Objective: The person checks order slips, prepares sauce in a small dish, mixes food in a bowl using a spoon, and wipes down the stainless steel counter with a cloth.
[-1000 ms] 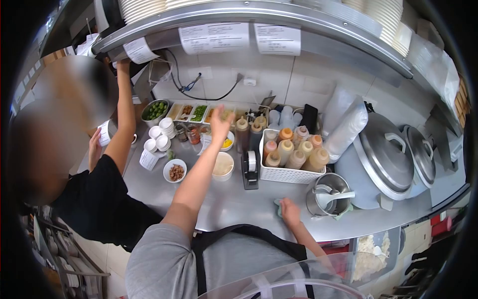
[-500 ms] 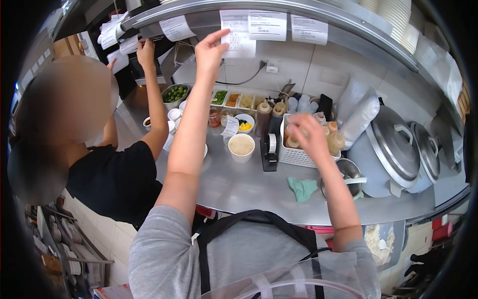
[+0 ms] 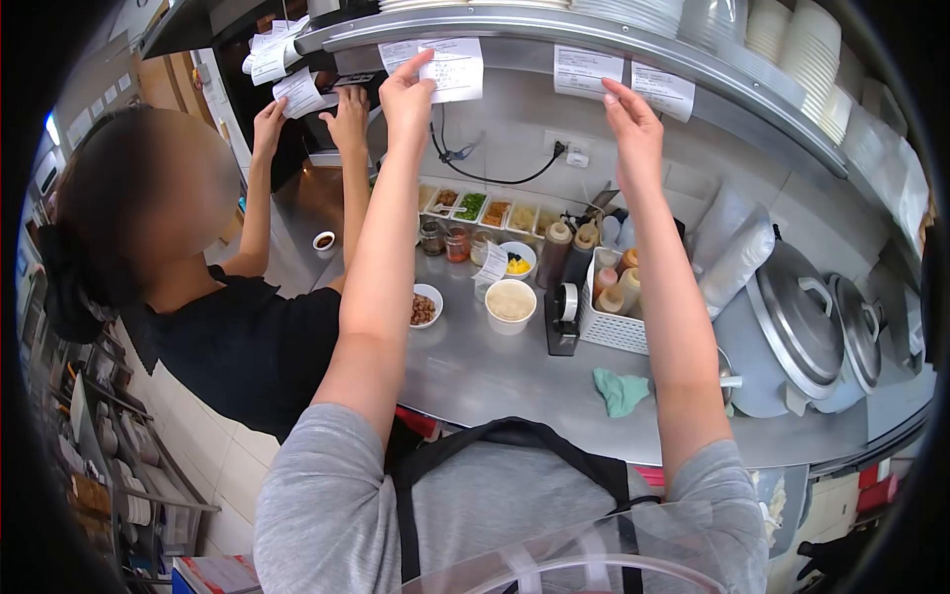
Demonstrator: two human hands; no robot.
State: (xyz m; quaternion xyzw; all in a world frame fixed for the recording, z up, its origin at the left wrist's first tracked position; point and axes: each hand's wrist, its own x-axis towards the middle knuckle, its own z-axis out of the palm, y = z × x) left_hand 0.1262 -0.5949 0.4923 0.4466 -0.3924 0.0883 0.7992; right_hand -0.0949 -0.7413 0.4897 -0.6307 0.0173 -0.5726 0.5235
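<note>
At the metal rail under the overhead shelf, my left hand pinches the left edge of a printed order slip. Another slip hangs partly behind those fingers. My right hand is raised to the rail, fingers extended, fingertips by the lower corner of a slip; whether they touch it I cannot make out. A further slip hangs just behind that hand. Below, on the steel counter, stand a white tub with pale contents and a bowl with yellow pieces.
A co-worker in a black top handles slips on my left. On the counter are a tape dispenser, a white basket of bottles, a green cloth, a bowl of brown pieces and large lidded pots.
My right hand has risen from over the bottle basket to the slips on the rail. The slip in my left hand has shifted left along the rail. The view has moved slightly.
</note>
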